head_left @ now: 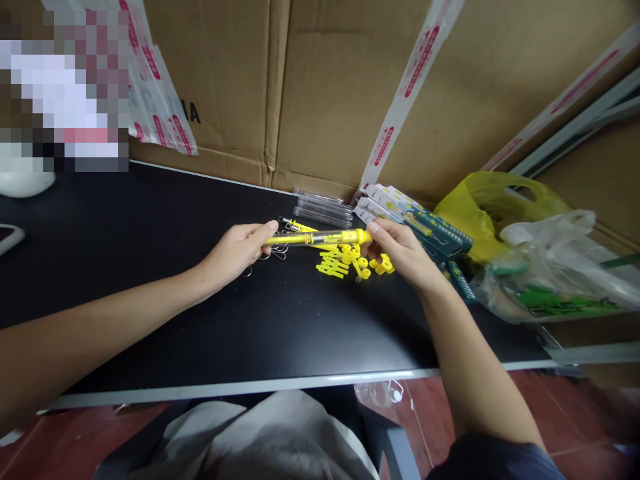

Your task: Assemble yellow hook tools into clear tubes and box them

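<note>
A tubular spring scale [320,238], clear with yellow parts inside and a yellow cap, lies level between my two hands above the table. My left hand [245,247] is closed, pinching its left end between thumb and fingers. At the capped right end, my right hand [400,247] grips it the same way. Below are small yellow plastic parts [333,265], partly hidden by the scale and my right hand. Metal hooks [279,253] lie beside my left fingers. Another yellow piece with a metal end [293,225] rests just behind the scale.
Clear plastic tubes [325,208] lie at the back of the black table [280,333]. Printed boxes [415,220] are piled behind my right hand. Yellow [480,200] and clear [545,280] plastic bags stand at the right. Large cardboard boxes [330,100] form the back wall.
</note>
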Available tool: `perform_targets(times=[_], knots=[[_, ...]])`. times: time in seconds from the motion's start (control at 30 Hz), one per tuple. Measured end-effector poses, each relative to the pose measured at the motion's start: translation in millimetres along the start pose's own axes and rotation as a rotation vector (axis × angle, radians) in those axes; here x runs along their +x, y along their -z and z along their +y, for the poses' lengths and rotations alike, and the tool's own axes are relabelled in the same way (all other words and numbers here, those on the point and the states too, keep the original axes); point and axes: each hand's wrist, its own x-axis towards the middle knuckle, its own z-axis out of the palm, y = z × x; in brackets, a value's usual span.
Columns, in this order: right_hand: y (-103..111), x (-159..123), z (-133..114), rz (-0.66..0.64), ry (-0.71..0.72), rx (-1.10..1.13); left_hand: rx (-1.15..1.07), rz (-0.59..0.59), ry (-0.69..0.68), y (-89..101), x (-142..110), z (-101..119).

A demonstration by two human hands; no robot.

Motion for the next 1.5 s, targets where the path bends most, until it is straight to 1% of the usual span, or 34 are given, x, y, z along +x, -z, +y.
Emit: perform_targets(times=[0.3,0.5,0.7,0.8,0.9,0.97,1.03,1.1,1.3,1.5], knots=[[-0.7,-2.2,-4.8,-0.069,-0.041,0.077,-0.008,-0.001,-0.014,0.9,-0.7,0.9],[-1.1,-2.6,-3.2,-0.069,-0.049,0.014,-0.004,-0.001,-0.009,0.4,-1.6,1.6],[-2.4,-2.3,1.0,-0.085,-0.008,-0.041,-0.013,-0.023,0.02,-1.2,-2.0,2.8],[-3.2,-3.2,-0.4,-0.063,-0.015,-0.053,-0.017,-0.025,0.021,-1.8,-2.5,4.1],[-2.7,-4.5,-3.0,-0.063,-0.057,-0.011,-0.015,-0.022,0.024,-1.6,-3.1,5.1],[-2.0,-4.9,-4.6,-0.09,-0.077,0.054,-0.02,-0.018,0.026,-1.2,-3.1,5.0],[-1.5,-4.9,-5.7,-0.115,-0.081,0.1,-0.028,-0.019,0.024,-1.1,-2.7,4.2],[-1.4,-4.6,-6.0,-0.121,-0.068,0.092,-0.032,-0.023,0.023,-1.2,-2.0,3.4],[-2.3,-3.1,-1.3,-0.114,-0.02,-0.018,-0.021,-0.026,0.024,-1.9,-1.1,2.8],[-3.9,-2.4,3.2,-0.058,-0.001,-0.007,-0.038,-0.023,0.025,-2.2,-1.2,3.0]])
